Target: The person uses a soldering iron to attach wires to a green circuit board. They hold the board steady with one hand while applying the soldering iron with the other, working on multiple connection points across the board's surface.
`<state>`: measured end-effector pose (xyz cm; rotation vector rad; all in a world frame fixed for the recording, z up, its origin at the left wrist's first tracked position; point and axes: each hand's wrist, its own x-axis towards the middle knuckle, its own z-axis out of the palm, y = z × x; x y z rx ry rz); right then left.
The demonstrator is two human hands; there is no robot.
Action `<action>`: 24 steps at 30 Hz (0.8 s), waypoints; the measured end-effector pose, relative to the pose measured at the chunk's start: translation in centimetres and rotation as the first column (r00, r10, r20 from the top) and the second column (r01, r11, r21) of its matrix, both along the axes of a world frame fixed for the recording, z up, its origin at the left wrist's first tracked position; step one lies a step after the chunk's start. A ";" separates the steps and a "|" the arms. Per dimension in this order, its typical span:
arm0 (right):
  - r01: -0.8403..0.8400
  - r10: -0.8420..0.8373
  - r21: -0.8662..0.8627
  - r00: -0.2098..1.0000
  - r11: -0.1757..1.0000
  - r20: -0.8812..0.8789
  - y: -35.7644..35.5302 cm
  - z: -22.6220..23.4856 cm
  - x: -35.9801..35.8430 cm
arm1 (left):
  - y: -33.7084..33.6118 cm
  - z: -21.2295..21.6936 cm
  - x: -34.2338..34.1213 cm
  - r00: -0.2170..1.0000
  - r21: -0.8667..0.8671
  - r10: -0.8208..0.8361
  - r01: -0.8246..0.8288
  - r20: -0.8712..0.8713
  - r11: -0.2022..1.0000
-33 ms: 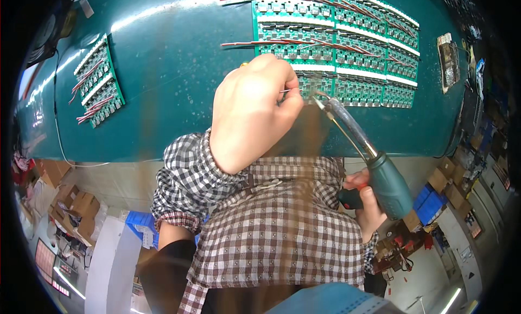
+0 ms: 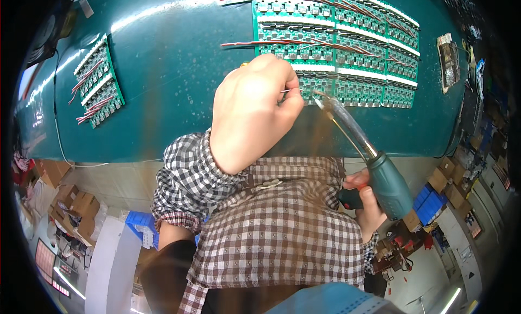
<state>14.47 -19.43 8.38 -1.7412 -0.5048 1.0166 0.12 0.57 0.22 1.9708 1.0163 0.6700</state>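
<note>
Pinching thin wire (image 2: 284, 90), soldering iron (image 2: 374, 165) gripped

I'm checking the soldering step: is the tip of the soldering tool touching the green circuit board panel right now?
Cannot tell. In the head view the soldering tool tip ends right at the circuit board panel edge, but blur hides whether they meet.

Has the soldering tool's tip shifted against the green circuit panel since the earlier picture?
No. The soldering tool tip sits at the same lower edge of the green circuit panel as before.
</note>
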 end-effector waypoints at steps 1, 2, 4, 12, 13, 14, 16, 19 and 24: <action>-0.004 0.004 0.002 1.000 1.000 0.015 0.1 0.0 -0.1 | 0.0 0.0 0.1 1.000 0.007 -0.003 0.003 0.005 1.000; -0.015 0.015 0.002 1.000 1.000 0.021 0.1 0.0 -0.1 | 0.0 0.0 0.0 1.000 0.006 0.003 -0.003 -0.003 1.000; -0.036 0.035 0.001 0.999 0.999 0.034 0.2 0.0 0.0 | 0.0 0.1 0.0 1.000 0.004 0.014 -0.014 -0.020 1.000; -0.049 0.053 -0.064 0.996 0.997 0.067 0.1 0.0 -0.2 | -0.2 -0.2 0.1 1.000 0.027 0.028 -0.028 0.007 0.999; -0.056 0.061 -0.066 0.995 0.996 0.075 -0.1 -0.1 -0.1 | -0.1 -0.1 0.2 1.000 0.024 0.024 -0.024 0.009 0.999; -0.058 0.062 -0.060 0.996 0.997 0.069 -0.1 -0.1 -0.1 | -0.1 -0.1 0.1 1.000 0.021 0.022 -0.022 0.004 1.000; -0.060 0.062 -0.048 0.997 0.997 0.055 0.0 0.0 -0.1 | -0.1 -0.1 0.1 1.000 0.016 0.019 -0.019 -0.008 1.000; -0.080 0.082 -0.043 0.995 0.996 0.051 0.2 0.0 0.0 | -0.1 0.1 -0.1 1.000 0.002 0.014 -0.014 -0.021 1.000; -0.089 0.093 -0.073 0.994 0.993 0.063 0.0 0.1 -0.1 | -0.1 0.0 0.0 1.000 0.016 0.008 -0.008 -0.011 1.000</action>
